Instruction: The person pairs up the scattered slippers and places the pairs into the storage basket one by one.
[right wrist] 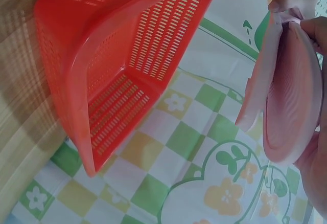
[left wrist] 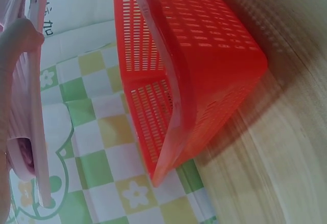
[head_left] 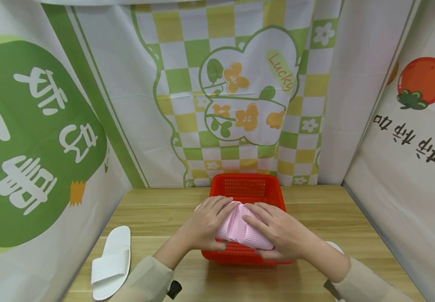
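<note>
Both hands hold a pair of pink slippers [head_left: 237,224] above the red plastic basket [head_left: 247,261]. My left hand [head_left: 207,222] grips the slippers' left part, its thumb below and its fingers over the top. The right hand [head_left: 283,230] grips their right part in the same way. Ribbed pink straps show between the hands in the head view. In the right wrist view a pink sole [right wrist: 291,96] faces the camera, with the other slipper close beside it. The left wrist view shows the slippers' edge [left wrist: 38,106] at the far left, beside the basket's opening.
A white slipper [head_left: 111,262] lies on the wooden table [head_left: 157,209] at the left. Part of another white item [head_left: 334,246] shows behind the right forearm. Printed cloth curtains [head_left: 187,92] enclose the back and both sides; the basket stands close to the back one.
</note>
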The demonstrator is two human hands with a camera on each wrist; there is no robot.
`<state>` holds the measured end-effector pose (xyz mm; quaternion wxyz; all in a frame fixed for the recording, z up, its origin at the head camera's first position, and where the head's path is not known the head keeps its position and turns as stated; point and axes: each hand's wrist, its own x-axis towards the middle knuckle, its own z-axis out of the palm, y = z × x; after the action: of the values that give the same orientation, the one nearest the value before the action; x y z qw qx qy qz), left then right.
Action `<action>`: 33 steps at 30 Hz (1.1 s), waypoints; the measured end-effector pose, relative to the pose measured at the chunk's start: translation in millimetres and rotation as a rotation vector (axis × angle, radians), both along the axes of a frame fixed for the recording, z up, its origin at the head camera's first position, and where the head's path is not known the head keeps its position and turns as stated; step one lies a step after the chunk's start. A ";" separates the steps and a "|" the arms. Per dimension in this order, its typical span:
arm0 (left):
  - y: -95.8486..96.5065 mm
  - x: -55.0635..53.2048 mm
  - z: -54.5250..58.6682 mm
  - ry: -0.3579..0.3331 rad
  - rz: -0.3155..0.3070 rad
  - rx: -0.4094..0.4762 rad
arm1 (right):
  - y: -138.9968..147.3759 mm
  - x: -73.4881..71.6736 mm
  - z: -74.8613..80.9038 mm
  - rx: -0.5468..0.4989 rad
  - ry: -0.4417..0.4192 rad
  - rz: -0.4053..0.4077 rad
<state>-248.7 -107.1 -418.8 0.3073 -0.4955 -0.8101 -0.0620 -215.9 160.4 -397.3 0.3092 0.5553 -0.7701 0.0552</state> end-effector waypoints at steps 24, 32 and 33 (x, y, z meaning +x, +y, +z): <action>2.4 0.1 -0.1 -0.001 0.060 -0.049 | -2.5 1.2 -5.5 0.028 0.053 -0.105; 2.2 -0.7 -1.3 -0.010 0.063 -0.049 | -3.6 2.4 -6.6 0.027 0.064 -0.127; 2.3 -0.9 -1.6 -0.008 0.064 -0.049 | -3.7 2.2 -6.7 0.027 0.067 -0.129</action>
<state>-249.6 -104.8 -420.3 0.2938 -0.4765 -0.8279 -0.0342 -213.7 156.7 -404.1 0.3300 0.5103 -0.7941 0.0063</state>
